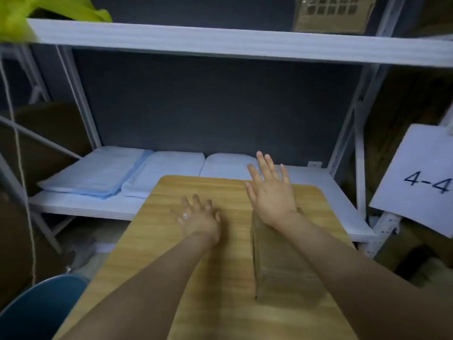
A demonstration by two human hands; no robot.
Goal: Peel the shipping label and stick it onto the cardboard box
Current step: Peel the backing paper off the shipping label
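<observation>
A brown cardboard box (pixel 282 271) stands on the wooden table (pixel 152 253), right of centre, partly hidden under my right forearm. My right hand (pixel 269 192) is raised above the box's far end, palm down, fingers spread, holding nothing. My left hand (pixel 198 218) hovers low over the table to the left of the box, blurred, fingers apart and empty. No shipping label is visible anywhere in the view.
A white metal shelf rack (pixel 220 42) stands behind the table. Folded pale blue and white cloths (pixel 103 173) lie on its lower shelf. A white sheet marked 4-4 (pixel 421 182) hangs at right. A blue chair (pixel 39 307) is at lower left.
</observation>
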